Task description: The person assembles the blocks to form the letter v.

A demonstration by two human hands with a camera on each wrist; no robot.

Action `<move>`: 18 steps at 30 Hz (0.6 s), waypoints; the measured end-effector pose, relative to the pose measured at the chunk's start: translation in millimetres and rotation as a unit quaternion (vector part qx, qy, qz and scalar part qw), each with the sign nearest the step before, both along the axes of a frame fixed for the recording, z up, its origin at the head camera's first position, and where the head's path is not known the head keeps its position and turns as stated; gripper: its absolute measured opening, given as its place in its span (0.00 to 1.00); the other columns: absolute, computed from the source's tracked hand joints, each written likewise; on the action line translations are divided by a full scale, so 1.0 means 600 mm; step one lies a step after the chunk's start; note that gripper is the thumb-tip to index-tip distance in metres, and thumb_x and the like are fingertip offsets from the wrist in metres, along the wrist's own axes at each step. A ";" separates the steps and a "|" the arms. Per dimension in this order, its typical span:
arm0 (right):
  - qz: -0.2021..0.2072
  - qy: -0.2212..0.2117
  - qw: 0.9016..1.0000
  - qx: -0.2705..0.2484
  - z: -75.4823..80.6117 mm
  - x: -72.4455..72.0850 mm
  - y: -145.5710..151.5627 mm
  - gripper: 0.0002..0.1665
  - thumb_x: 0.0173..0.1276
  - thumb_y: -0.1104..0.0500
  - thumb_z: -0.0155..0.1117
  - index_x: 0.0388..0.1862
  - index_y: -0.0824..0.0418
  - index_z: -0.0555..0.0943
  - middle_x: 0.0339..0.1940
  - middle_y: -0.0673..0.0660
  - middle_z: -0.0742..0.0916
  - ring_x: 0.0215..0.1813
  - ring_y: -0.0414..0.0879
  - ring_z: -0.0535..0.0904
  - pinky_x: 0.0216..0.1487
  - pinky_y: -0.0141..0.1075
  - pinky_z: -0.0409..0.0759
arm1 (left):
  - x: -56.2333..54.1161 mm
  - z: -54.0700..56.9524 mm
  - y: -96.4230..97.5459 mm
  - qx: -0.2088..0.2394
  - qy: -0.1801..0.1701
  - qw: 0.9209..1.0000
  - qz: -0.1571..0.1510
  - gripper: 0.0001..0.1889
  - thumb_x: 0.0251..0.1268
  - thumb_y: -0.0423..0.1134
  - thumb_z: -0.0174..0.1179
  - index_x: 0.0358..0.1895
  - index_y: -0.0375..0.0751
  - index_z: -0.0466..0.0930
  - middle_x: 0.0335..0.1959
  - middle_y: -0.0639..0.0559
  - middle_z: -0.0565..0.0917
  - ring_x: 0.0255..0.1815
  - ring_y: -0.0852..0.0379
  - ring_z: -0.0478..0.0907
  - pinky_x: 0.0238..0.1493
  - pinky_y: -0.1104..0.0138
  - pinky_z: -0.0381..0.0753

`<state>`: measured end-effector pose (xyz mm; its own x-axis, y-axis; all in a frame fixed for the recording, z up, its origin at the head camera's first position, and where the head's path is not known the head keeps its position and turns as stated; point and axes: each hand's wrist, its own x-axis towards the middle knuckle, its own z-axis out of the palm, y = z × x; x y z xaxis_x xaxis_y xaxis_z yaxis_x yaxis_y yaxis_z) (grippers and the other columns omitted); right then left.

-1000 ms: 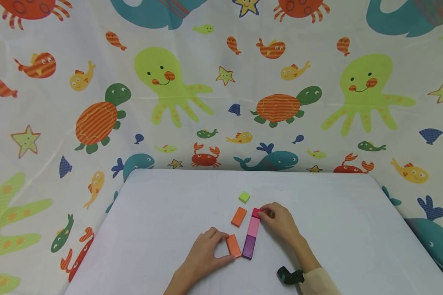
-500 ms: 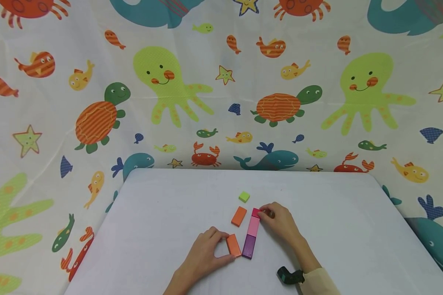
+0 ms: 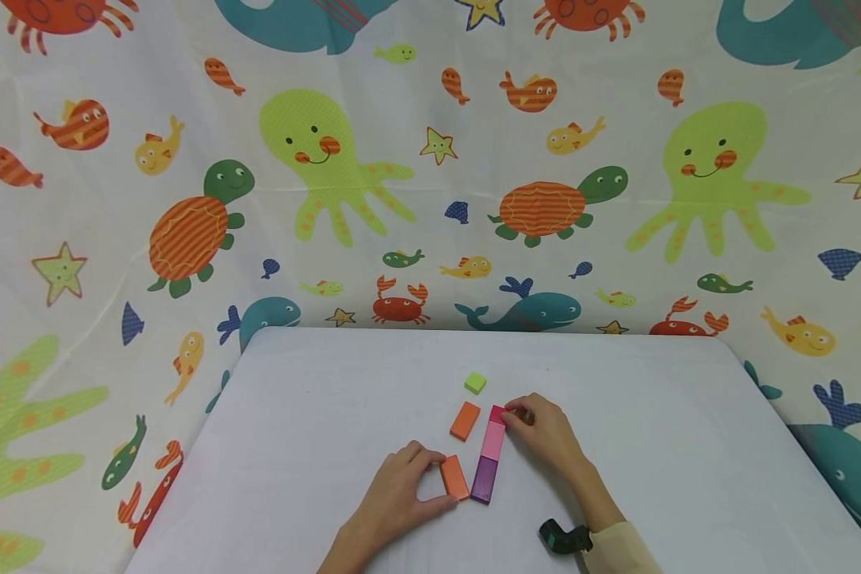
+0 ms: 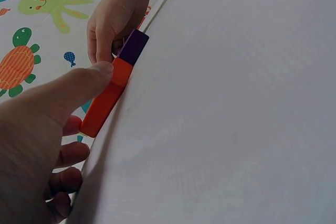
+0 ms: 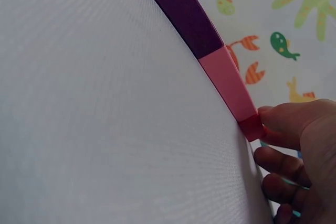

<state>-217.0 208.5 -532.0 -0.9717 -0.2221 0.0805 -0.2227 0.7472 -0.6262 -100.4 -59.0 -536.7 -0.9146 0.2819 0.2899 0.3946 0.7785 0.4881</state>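
Note:
Three blocks lie end to end in the head view: a purple block [image 3: 484, 480] nearest me, a pink block [image 3: 493, 442] in the middle and a small crimson block [image 3: 498, 414] at the far end. My right hand [image 3: 545, 434] pinches the crimson block, whose pink neighbour touches it in the right wrist view [image 5: 229, 82]. Left of the row, my left hand [image 3: 402, 486] holds an orange block [image 3: 454, 478] by its ends between thumb and forefinger. This block's near corner lies close beside the purple one; whether they touch I cannot tell.
A second orange block [image 3: 464, 421] lies left of the pink one. Farther back sits a small lime-green block [image 3: 475, 383]. The white table [image 3: 316, 414] ends at a cloth backdrop [image 3: 430, 199] printed with sea animals. A black device [image 3: 564, 536] is at my right wrist.

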 end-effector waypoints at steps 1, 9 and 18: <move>0.000 0.001 1.000 -0.002 0.000 0.000 0.000 0.14 0.65 0.50 0.71 0.47 0.52 0.87 0.31 0.46 0.81 0.34 0.40 0.72 0.36 0.30 0.73 | 0.000 0.000 0.000 0.000 -0.001 1.000 0.000 0.26 0.52 0.63 0.71 0.52 0.56 0.81 0.39 0.64 0.77 0.39 0.69 0.71 0.44 0.70 0.74; -0.005 0.000 1.000 -0.011 0.001 0.004 0.000 0.17 0.67 0.48 0.69 0.51 0.52 0.85 0.33 0.47 0.81 0.35 0.40 0.73 0.36 0.30 0.74 | 0.000 0.004 0.000 -0.003 -0.019 1.000 0.002 0.26 0.54 0.64 0.70 0.52 0.56 0.81 0.39 0.65 0.76 0.39 0.69 0.70 0.43 0.70 0.74; -0.006 -0.006 1.000 -0.009 0.002 0.004 0.000 0.19 0.67 0.48 0.69 0.53 0.54 0.84 0.34 0.47 0.81 0.36 0.40 0.73 0.36 0.29 0.74 | 0.000 0.001 0.000 -0.001 -0.040 0.999 0.005 0.27 0.54 0.66 0.68 0.53 0.57 0.80 0.39 0.65 0.75 0.38 0.70 0.69 0.43 0.70 0.74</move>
<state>-214.4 208.7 -530.8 -0.9750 -0.2098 0.0736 -0.2073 0.7378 -0.6424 -100.4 -59.0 -536.1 -0.9374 0.2735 0.2158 0.3472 0.7830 0.5161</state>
